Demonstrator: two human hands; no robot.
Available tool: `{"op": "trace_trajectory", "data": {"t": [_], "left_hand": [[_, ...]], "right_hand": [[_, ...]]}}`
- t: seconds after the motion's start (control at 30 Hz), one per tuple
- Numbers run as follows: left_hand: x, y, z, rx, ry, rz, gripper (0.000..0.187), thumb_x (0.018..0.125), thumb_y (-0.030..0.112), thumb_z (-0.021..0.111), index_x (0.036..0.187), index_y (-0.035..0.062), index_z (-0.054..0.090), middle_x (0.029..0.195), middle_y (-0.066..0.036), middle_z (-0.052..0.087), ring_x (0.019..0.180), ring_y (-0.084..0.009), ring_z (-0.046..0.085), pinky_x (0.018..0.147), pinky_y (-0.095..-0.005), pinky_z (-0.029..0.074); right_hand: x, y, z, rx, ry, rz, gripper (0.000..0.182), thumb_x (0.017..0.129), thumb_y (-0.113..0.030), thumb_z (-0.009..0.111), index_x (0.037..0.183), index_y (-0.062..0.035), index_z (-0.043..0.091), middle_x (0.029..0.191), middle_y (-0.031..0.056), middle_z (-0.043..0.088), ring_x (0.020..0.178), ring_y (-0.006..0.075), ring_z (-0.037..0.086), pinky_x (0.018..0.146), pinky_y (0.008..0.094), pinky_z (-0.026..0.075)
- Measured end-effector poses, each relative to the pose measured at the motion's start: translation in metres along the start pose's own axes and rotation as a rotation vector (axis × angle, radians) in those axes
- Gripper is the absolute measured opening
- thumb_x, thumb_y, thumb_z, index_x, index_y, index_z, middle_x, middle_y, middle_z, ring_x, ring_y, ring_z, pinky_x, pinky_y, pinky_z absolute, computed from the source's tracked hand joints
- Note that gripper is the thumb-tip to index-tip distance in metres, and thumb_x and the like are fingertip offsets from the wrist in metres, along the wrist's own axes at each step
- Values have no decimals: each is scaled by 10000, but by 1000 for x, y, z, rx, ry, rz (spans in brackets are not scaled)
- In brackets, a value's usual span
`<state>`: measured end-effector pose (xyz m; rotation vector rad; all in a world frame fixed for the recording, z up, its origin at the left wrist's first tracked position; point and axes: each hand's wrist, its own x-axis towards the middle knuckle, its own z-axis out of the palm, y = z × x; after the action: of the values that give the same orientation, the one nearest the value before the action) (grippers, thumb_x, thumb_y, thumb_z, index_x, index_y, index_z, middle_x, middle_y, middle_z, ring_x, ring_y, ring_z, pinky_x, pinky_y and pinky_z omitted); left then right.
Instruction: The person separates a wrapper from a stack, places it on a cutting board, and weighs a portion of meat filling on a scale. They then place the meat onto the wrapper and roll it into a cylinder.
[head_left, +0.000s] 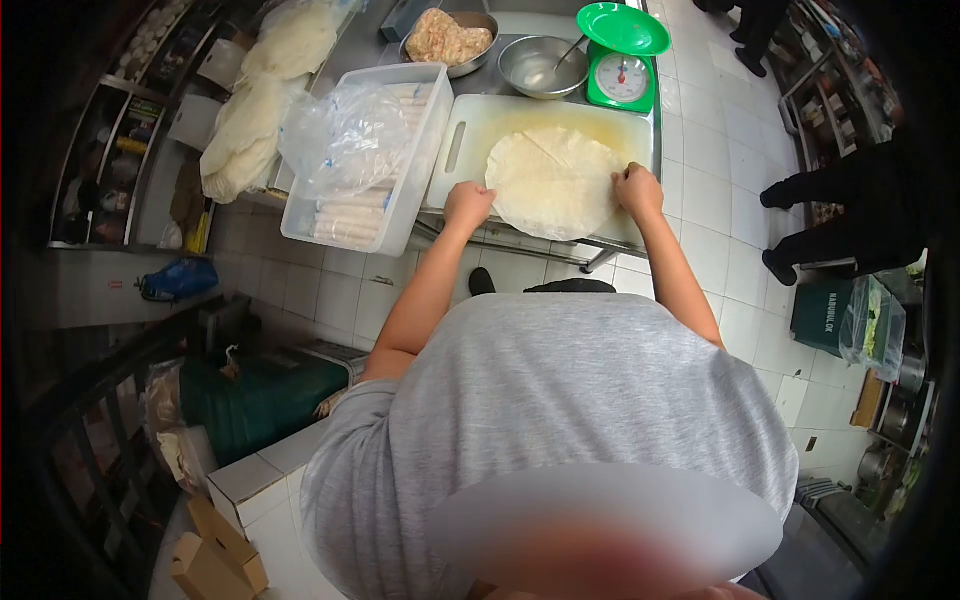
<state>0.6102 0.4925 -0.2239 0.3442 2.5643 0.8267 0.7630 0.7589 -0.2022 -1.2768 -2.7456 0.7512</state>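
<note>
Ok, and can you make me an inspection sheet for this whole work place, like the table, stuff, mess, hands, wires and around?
Surface: silver metal table; white plastic cutting board, yellowish in places.
Job's things: thin round cream sheet on the board; round steel bowl with a utensil; steel bowl of pale lumpy mixture; green dial scale; translucent plastic box of pale rolls.
Clutter: crumpled clear plastic bag over the box.
Grippers: bare left hand and bare right hand pinch opposite edges of the sheet.
Cables: nothing seen.
Surroundings: white tiled floor; dark-trousered legs off to the right.

White tiled floor (pixel 700 190) beside crowded shelves (pixel 845 110).
</note>
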Motion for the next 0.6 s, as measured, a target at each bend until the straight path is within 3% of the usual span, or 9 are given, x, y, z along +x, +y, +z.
{"op": "trace_trajectory", "data": {"t": [0.13,0.23,0.33,0.43,0.5,0.6], "left_hand": [[3,-6,5,-26,34,1,333,799,359,646,759,29,668,699,-152,654,706,-321,638,658,-420,487],[5,-4,3,-28,6,-14,336,810,365,632,780,32,667,736,-153,659,734,-330,637,670,-422,488],[6,-10,8,-14,28,12,321,816,357,619,797,40,668,766,-156,664,758,-342,635,680,-430,489],[6,-9,7,42,42,30,297,817,337,614,800,46,667,783,-159,667,768,-353,634,685,-445,493],[-8,-2,-1,137,63,36,278,817,323,615,791,51,666,782,-163,667,764,-357,635,680,-459,495],[-28,17,-12,195,61,-1,249,813,289,623,879,51,648,952,-161,659,896,-334,620,752,-441,492]], "right_hand": [[-1,-4,0,-61,11,-3,303,838,-303,589,990,-42,618,1036,195,648,981,360,615,821,448,485],[-5,-22,-5,-16,280,-365,308,854,-288,565,1051,-52,587,1133,184,612,1054,348,577,872,421,463],[21,-41,22,133,137,-824,380,887,-311,525,1176,-64,543,1274,170,527,1177,344,493,969,420,407],[21,-47,57,-123,119,-963,490,921,-388,459,1329,-117,449,1391,153,423,1293,336,384,1058,470,312],[14,-46,59,-201,127,-916,535,931,-448,404,1383,-161,395,1453,137,334,1349,315,300,1090,503,239],[11,-48,59,-280,124,-881,571,935,-504,350,1426,-213,340,1499,124,264,1388,304,235,1111,527,182]]}}
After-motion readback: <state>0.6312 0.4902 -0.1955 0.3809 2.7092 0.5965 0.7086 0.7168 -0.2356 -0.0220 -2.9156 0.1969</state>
